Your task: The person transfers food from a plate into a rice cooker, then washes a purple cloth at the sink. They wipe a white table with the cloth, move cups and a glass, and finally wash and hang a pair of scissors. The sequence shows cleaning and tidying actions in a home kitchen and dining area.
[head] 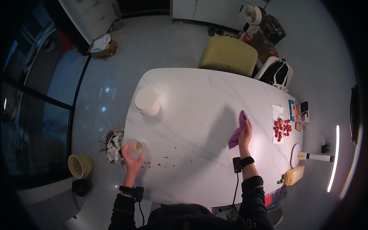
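A clear cup [138, 150] is in the grasp of my left hand [132, 161], at the left edge of the white marbled table [184, 95]. Through its wall a yellowish patch shows; I cannot tell what it is. My right hand [245, 138] holds a folded purple cloth [236, 137] above or against the right half of the tabletop; the contact is unclear. Small brown crumbs [166, 164] lie scattered between my hands, nearer the left one. At the far left of the table stands a white round container [147, 102].
Red fruits [279, 129] on white paper, a lamp base [295, 155] and a yellow package [294, 175] line the right edge. Left of the table are a bin [115, 146] with crumpled paper and sticks, and a yellow bucket [80, 166]. A green-covered chair [228, 54] stands beyond.
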Motion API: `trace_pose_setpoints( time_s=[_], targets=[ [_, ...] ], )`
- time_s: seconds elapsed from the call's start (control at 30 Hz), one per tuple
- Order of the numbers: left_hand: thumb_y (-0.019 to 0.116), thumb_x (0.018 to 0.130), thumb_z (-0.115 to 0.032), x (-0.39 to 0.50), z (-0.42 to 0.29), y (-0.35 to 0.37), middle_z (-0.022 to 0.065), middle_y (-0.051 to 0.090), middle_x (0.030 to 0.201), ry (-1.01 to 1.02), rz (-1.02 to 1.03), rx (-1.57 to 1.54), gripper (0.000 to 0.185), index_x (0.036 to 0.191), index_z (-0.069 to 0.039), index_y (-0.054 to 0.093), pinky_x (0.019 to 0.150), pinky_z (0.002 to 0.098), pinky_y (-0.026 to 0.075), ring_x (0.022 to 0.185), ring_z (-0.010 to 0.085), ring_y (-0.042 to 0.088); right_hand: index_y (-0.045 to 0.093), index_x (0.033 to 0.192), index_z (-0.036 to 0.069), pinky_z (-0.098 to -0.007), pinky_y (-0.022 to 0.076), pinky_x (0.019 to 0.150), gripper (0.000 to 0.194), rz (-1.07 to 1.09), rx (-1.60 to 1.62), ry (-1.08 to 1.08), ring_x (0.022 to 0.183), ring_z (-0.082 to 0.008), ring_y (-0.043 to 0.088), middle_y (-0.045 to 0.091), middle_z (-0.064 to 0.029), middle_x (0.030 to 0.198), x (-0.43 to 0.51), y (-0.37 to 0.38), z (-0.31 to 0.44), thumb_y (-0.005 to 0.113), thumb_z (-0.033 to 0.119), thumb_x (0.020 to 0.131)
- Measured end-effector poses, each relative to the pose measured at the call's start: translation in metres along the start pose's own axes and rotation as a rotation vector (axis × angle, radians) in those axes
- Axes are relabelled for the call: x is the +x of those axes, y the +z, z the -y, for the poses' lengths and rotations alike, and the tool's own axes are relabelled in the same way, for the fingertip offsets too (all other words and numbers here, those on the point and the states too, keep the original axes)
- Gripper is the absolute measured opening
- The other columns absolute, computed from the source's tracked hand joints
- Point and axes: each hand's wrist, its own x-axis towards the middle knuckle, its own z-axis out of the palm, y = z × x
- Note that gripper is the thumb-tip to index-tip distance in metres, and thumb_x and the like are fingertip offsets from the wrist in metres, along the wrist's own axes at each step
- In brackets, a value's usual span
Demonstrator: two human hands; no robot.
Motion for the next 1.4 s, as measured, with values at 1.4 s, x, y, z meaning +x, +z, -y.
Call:
trace_pose_setpoints(
  time_s=[1.4],
  targets=[
    [0.075,0.067,-0.023,0.289,-0.131,-0.004,0.0207,0.035,0.131,0.111,0.434,0.652,0.085,0.136,-0.01,0.029,0.094,0.0449,0.043,0.117,0.0392,0.044,0.052,0.124,0.009,-0.0362,0.0373,0.103,0.057,0.299,-0.246,-0.315,0.122,-0.0312,0.042,0.042,-0.0112,0.136,0.136,0.254,0.107,0.057,-0.008,0.069]
  ],
)
